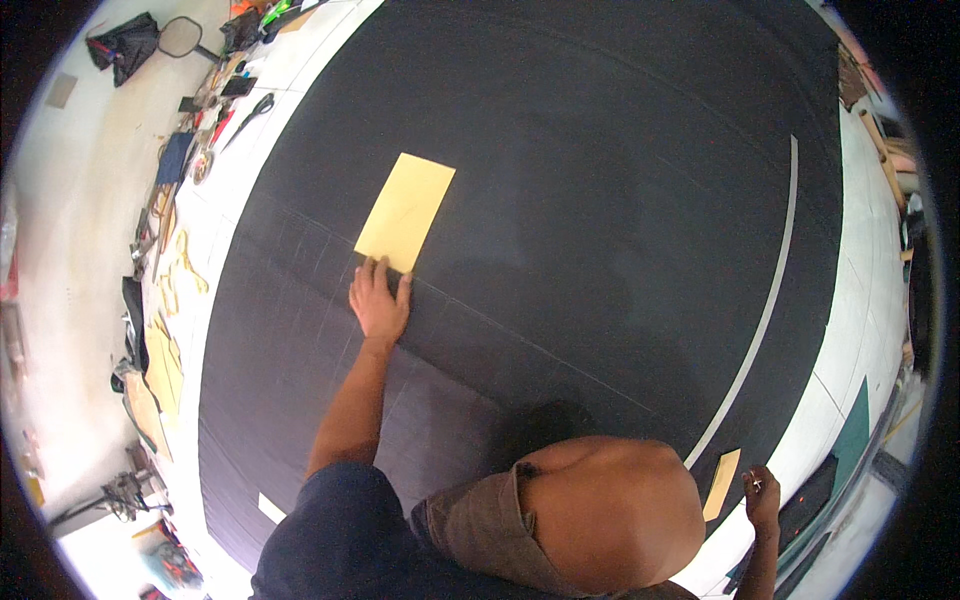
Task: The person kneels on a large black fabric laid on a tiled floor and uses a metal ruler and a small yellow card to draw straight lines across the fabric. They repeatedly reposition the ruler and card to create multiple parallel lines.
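A wide sheet of black cloth (600,200) lies spread over the floor, with thin pale lines drawn across it. On it rests a yellow card pattern piece (408,208), roughly rectangular and slightly slanted. My left hand (380,302) is flat, fingers stretched, with the fingertips at the card's near edge. Off the cloth's right side, my right hand (763,497) is closed around a small whitish thing I cannot make out. A narrow yellow card strip (722,486) lies just left of it. A long pale strip (768,300) runs along the cloth's right part.
My bent leg (620,510) covers the lower middle. Black-handled scissors (252,117), yellow card scraps (163,370) and a dark blue item (174,158) line the left tiled floor. Teal cloth (852,435) lies to the right. A small white piece (270,508) sits at lower left.
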A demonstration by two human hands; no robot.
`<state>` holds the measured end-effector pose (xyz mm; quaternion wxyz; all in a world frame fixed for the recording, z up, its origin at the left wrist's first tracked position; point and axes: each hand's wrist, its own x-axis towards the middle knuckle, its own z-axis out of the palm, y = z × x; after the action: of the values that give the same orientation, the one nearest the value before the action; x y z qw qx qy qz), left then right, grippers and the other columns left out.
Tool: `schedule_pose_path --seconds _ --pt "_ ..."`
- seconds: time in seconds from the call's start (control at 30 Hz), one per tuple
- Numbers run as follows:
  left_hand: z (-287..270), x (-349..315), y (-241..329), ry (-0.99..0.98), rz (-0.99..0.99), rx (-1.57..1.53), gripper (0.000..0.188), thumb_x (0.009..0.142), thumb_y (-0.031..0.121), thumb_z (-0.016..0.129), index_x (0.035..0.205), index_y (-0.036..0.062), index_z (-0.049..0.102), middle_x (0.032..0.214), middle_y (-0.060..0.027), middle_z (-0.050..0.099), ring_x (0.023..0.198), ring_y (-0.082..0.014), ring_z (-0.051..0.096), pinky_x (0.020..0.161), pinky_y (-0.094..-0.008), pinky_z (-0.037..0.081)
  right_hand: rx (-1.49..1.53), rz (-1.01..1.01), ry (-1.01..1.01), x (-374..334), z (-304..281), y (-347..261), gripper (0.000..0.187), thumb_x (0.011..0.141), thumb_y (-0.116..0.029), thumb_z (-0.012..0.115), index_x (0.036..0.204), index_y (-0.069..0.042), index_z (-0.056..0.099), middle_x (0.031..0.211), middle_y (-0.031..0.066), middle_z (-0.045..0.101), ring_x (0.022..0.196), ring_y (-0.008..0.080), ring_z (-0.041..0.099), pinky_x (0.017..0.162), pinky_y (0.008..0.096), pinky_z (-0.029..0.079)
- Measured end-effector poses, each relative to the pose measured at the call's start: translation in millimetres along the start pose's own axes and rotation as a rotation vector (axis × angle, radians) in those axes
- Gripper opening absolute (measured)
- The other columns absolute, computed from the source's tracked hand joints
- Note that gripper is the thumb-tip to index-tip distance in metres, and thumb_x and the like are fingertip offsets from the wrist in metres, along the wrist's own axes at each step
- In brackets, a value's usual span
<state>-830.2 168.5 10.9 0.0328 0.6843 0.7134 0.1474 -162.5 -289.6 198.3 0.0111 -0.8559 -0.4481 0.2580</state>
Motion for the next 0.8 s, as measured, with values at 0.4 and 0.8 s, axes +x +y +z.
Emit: schedule_pose_path --seconds 0.4,0.8 --pt "-9 65 -19 -0.128 -0.175 0.176 0.060 0.101 0.055 0.057 0.145 0.0132 0.057 0.160 -0.0062 0.046 0.154 -0.0316 0.033 0.125 -0.0683 0.007 -0.047 0.035 -0.090 26 -7 -50 0.030 0.096 -0.019 0.072 0.115 0.003 0.069 0.103 0.0247 0.074 0.094 0.0369 0.074 0.081 0.0434 0.058" --pt "-15 93 -92 -0.104 -0.225 0.082 0.062 0.099 0.055 0.062 0.148 0.0172 0.057 0.160 -0.0077 0.048 0.151 -0.0315 0.041 0.124 -0.0648 0.019 -0.077 0.058 -0.212 22 4 -45 0.038 0.095 -0.023 0.075 0.120 0.004 0.068 0.108 0.0246 0.075 0.097 0.0391 0.075 0.083 0.0441 0.059"
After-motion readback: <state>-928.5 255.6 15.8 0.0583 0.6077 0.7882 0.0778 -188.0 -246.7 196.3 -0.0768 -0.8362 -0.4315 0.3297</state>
